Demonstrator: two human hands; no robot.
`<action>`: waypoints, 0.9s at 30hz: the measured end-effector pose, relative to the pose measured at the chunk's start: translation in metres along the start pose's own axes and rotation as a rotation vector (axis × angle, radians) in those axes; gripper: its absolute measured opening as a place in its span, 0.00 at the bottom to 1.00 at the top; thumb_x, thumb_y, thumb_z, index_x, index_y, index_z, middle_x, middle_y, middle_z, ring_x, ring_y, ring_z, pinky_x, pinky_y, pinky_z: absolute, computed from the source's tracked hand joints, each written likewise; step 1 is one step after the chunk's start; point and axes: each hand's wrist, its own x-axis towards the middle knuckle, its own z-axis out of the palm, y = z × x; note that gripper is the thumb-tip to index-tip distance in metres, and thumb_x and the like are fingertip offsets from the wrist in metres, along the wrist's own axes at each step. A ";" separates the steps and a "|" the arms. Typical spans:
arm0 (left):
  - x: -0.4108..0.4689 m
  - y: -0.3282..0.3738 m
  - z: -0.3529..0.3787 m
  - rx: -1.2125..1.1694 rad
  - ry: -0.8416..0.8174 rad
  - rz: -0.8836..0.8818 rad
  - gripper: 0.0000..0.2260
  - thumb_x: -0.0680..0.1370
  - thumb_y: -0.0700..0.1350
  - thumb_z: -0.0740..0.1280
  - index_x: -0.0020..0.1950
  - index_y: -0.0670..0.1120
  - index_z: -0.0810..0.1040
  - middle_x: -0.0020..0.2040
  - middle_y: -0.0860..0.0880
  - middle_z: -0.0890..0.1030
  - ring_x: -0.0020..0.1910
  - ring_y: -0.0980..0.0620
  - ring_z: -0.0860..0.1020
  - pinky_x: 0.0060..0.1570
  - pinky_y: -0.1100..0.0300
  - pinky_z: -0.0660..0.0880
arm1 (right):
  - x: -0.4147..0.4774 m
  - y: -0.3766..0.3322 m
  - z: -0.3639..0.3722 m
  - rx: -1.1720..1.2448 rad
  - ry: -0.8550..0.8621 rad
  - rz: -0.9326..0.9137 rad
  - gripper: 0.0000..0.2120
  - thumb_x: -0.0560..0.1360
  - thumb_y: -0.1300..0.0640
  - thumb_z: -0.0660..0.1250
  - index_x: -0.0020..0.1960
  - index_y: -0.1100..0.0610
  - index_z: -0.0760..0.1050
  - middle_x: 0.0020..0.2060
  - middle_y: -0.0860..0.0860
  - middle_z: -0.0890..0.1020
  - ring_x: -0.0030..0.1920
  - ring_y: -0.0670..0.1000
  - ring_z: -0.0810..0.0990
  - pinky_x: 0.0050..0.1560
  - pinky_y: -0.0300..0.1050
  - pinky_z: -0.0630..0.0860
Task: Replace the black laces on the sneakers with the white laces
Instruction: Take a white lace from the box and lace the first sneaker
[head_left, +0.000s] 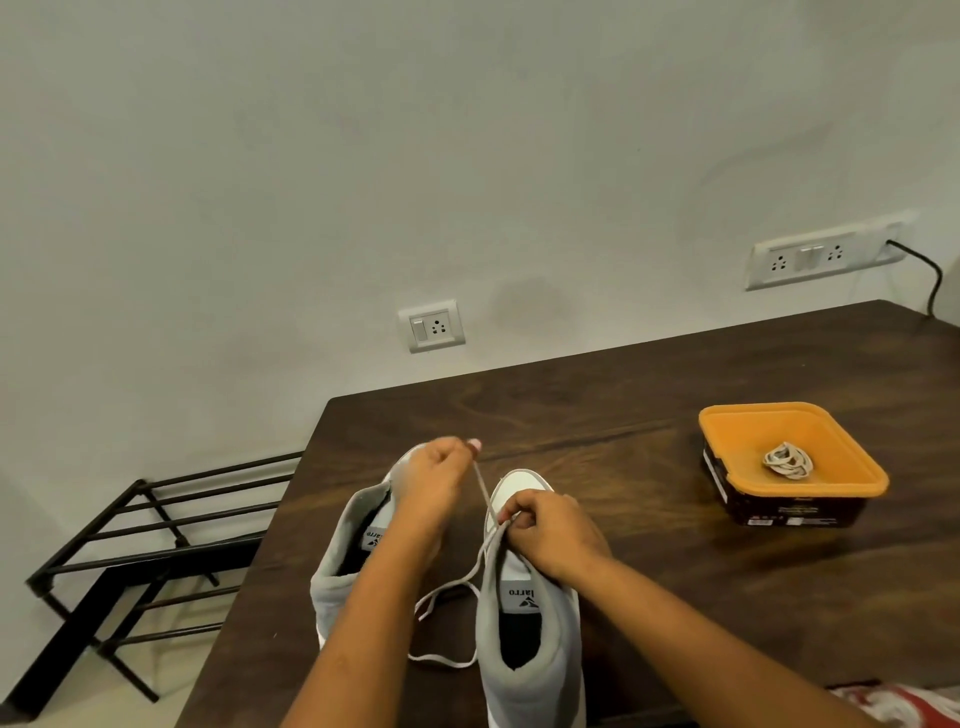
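Two grey-and-white sneakers stand side by side on the dark wooden table (675, 597), toes pointing away from me. My left hand (436, 475) hovers over the left sneaker (343, 566) and pinches one end of a white lace (485, 493), pulled taut up and to the left. My right hand (545, 530) rests on the front of the right sneaker (530, 649) and grips the same lace at the eyelets. The slack of the white lace (447, 623) loops down onto the table between the sneakers. No black lace is visible.
An orange-rimmed square container (841, 462) with a coiled light lace (787, 460) inside stands at the right of the table. A black metal rack (140, 561) sits on the floor to the left. Red-and-white cloth (904, 701) lies at the bottom right. Wall sockets are behind.
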 end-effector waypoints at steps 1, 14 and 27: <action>0.003 0.002 -0.005 -0.118 0.098 0.015 0.15 0.77 0.42 0.66 0.31 0.46 0.67 0.25 0.52 0.63 0.24 0.56 0.61 0.28 0.65 0.66 | 0.000 -0.001 0.000 -0.001 -0.003 0.003 0.12 0.68 0.56 0.61 0.42 0.42 0.79 0.30 0.40 0.78 0.45 0.45 0.78 0.44 0.41 0.75; 0.013 -0.034 -0.050 0.881 -0.141 -0.168 0.07 0.70 0.36 0.66 0.36 0.46 0.72 0.36 0.48 0.75 0.37 0.48 0.73 0.39 0.61 0.71 | -0.003 -0.006 0.003 0.084 0.028 0.012 0.08 0.67 0.60 0.66 0.40 0.47 0.78 0.32 0.44 0.80 0.39 0.44 0.79 0.42 0.39 0.76; 0.005 -0.038 0.002 0.915 -0.365 -0.029 0.14 0.79 0.40 0.56 0.60 0.50 0.75 0.57 0.44 0.79 0.55 0.46 0.76 0.53 0.54 0.73 | -0.013 0.003 -0.014 -0.003 -0.106 0.010 0.23 0.63 0.53 0.75 0.57 0.50 0.76 0.50 0.46 0.77 0.43 0.42 0.75 0.35 0.28 0.69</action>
